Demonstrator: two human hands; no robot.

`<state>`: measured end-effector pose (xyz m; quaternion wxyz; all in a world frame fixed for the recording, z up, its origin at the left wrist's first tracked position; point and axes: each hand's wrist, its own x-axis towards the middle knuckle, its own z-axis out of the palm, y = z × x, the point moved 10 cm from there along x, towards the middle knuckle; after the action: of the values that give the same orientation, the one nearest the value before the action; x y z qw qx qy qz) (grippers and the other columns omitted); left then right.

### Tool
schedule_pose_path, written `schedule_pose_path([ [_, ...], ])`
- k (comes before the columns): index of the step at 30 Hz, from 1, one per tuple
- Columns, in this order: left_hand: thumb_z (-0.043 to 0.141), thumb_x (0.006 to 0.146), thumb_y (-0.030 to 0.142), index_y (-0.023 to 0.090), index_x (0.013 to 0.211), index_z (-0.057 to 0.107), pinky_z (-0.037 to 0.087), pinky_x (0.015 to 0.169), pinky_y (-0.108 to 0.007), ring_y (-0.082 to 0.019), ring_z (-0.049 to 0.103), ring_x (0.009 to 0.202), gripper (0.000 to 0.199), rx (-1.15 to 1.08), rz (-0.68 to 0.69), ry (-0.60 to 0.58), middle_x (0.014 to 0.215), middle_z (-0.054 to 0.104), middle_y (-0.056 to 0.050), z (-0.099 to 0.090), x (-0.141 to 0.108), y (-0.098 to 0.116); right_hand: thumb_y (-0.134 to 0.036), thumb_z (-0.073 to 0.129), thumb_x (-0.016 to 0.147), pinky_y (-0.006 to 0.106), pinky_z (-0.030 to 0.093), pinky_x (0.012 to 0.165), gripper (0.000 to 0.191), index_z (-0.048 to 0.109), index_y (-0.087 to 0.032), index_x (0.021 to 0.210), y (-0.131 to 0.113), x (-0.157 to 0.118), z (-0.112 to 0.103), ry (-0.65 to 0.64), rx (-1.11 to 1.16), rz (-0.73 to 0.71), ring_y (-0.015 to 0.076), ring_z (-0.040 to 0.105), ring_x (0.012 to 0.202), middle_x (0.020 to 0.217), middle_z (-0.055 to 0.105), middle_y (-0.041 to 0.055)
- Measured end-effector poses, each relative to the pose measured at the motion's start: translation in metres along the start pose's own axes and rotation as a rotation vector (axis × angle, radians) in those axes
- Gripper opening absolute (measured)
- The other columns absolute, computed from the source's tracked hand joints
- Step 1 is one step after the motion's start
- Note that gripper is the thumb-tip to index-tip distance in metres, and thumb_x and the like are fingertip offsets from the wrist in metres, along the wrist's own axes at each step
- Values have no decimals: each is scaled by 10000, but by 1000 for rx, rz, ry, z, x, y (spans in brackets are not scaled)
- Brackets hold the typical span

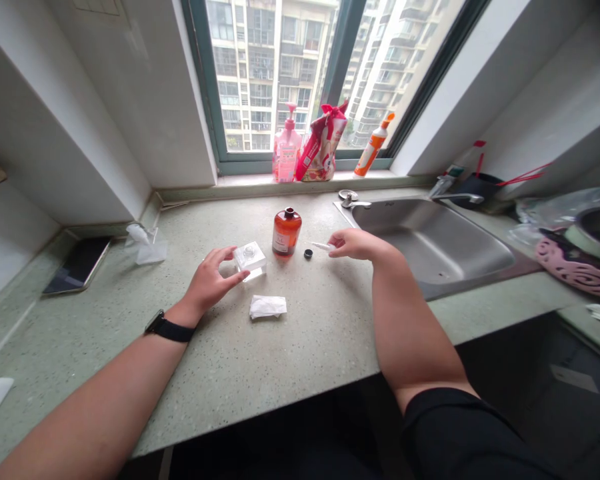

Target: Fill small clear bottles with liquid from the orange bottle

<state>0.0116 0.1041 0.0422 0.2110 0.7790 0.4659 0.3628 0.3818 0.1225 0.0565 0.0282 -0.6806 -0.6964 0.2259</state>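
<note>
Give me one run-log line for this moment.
left hand: fingers around clear square container | right hand: holding slender white object | between: uncapped amber bottle, round black cap | nearer person: folded white tissue

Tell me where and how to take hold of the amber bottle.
Grip the amber bottle by its broad body below the shoulders, probably from the right, above the black cap; the clear container crowds its left. It stands upright and uncapped, so keep it level.
</note>
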Motion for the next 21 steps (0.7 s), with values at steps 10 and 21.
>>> schedule_pose_path([
  [10,795,889,599,209,1399,658,572,1069,-500,-303,718,1145,656,-18,44,-4,1219,727,-105,1,-1,7,-494,939,721,331,559,800,482,659,-210,992,-122,-30,22,-235,816,-495,200,705,935,1029,761,53],
  [21,847,868,544,209,1409,653,566,1082,-507,-308,714,1178,665,-73,32,-3,1259,714,-112,2,-1,3,-597,868,806,338,537,724,455,717,-232,1032,-177,-26,-58,197,664,-577,196,637,845,917,698,32],
])
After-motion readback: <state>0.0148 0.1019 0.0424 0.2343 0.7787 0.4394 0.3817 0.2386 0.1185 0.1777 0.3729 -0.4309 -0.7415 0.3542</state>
